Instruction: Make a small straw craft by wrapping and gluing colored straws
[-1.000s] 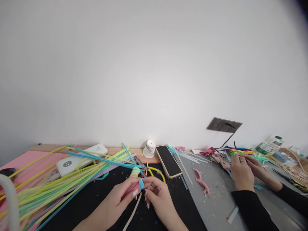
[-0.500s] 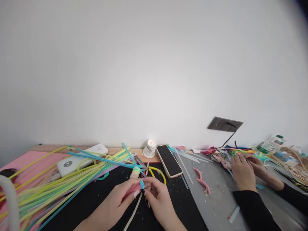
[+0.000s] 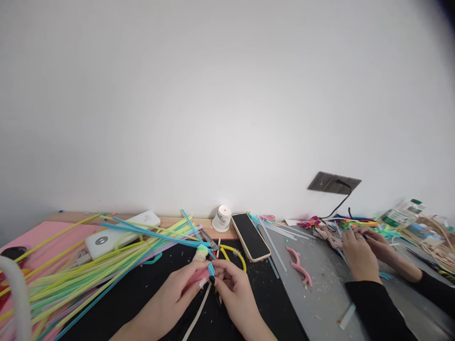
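My left hand (image 3: 171, 296) is closed around a pink fuzzy pipe-cleaner piece (image 3: 199, 275); fingers cover much of it. At its right end shows a short blue pipe-cleaner band (image 3: 211, 269). My right hand (image 3: 237, 296) pinches at that blue end, its dark-nailed thumb against it. A pale roll with a green and cream top (image 3: 201, 252) stands just above my left fingers; whether it is part of the held piece I cannot tell. A thin cream strip (image 3: 197, 316) runs down between my hands to the black mat (image 3: 265, 298).
Many pastel pipe cleaners (image 3: 106, 270) lie at left, with a white device (image 3: 122, 234). Behind my hands are yellow-handled pliers (image 3: 234, 251), an upturned paper cup (image 3: 222, 218) and a phone (image 3: 251, 237). Pink-handled pliers (image 3: 299, 266) lie right, near a co-worker's hands (image 3: 360, 255).
My hands keep nearly the same hold on the pink and blue piece. The whole view has shifted very slightly, and the co-worker's fingers have moved a little.
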